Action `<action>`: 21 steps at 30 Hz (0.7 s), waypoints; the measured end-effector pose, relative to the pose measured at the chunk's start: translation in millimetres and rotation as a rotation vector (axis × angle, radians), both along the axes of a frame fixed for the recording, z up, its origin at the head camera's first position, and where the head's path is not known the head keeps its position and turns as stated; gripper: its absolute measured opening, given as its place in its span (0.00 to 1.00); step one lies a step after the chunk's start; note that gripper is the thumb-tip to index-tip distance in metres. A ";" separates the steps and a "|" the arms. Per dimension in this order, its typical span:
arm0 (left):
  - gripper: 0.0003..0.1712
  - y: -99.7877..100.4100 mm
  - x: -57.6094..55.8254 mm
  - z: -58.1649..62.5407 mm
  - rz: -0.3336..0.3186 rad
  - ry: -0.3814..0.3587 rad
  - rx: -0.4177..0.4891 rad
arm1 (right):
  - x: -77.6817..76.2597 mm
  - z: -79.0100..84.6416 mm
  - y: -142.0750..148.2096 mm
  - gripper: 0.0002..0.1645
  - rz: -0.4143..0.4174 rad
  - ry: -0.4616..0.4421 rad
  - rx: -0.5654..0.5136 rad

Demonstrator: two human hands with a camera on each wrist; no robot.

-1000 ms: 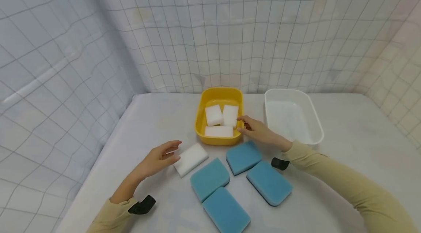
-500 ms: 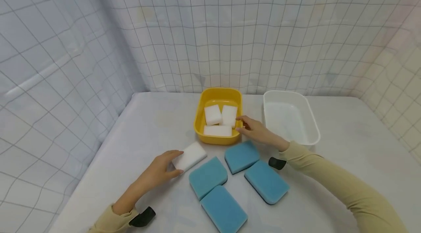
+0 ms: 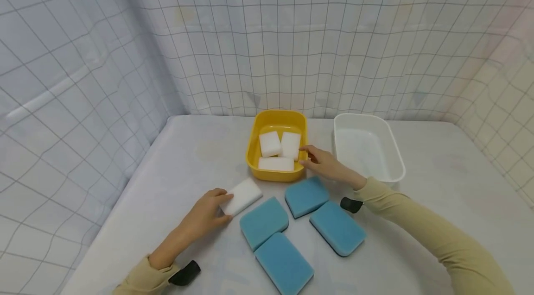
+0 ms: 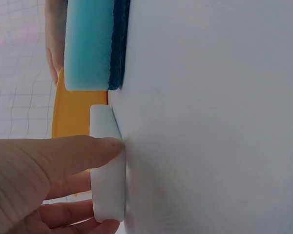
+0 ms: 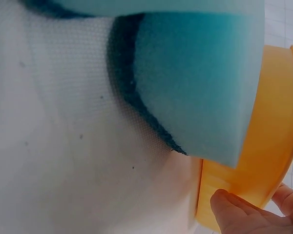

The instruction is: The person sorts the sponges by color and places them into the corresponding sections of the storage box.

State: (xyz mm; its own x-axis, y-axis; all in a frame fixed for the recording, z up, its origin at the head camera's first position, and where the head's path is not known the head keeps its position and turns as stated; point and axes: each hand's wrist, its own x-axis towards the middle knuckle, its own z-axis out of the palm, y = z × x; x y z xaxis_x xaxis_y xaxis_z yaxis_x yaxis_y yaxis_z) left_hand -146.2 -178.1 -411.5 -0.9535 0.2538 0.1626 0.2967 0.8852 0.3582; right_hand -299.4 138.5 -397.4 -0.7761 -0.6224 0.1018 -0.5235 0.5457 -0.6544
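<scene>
My left hand (image 3: 207,215) grips a white sponge block (image 3: 243,196) lying flat on the table. The left wrist view shows the thumb (image 4: 107,150) on its long side and fingertips at its far end. At the right rim of a yellow tub (image 3: 277,175), my right hand (image 3: 323,163) holds the wall, thumb outside and fingers over the edge. Inside that tub lie three white sponge blocks (image 3: 276,164). In front of it are several blue scouring sponges with dark undersides, among them one sponge (image 3: 306,197) right by the tub and another (image 3: 264,222) beside the gripped block.
To the right of the yellow tub stands a white tub (image 3: 369,149) with nothing in it. Two more blue sponges, one right (image 3: 338,228) and one near the front (image 3: 284,262), lie on the white table (image 3: 438,202). A checked curtain (image 3: 288,45) closes off the back and sides.
My left hand has come down, opening around the white sponge block and then taking hold of it. My right hand stays at the yellow tub's rim. The whole view shifted slightly.
</scene>
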 end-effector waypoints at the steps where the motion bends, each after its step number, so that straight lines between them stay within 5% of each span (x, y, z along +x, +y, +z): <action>1: 0.28 0.3 -0.5 -0.5 -0.003 0.010 -0.007 | -0.1 -0.2 0.0 0.29 0.001 0.000 -0.002; 9: 0.25 -3.0 -0.5 -1.6 -0.005 0.118 0.035 | -2.0 -2.4 -0.6 0.29 0.009 0.006 -0.027; 21: 0.27 -2.6 6.6 20.9 -0.063 0.225 0.156 | -2.3 -2.1 0.3 0.29 0.013 -0.002 -0.025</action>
State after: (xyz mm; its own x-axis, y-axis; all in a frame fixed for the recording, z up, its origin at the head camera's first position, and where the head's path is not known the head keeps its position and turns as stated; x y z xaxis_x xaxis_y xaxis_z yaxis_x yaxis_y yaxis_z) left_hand -139.6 -180.7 -390.6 -0.8719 0.2666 0.4107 0.4371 0.8017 0.4077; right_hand -301.7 138.8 -399.5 -0.7678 -0.6301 0.1161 -0.5294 0.5219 -0.6688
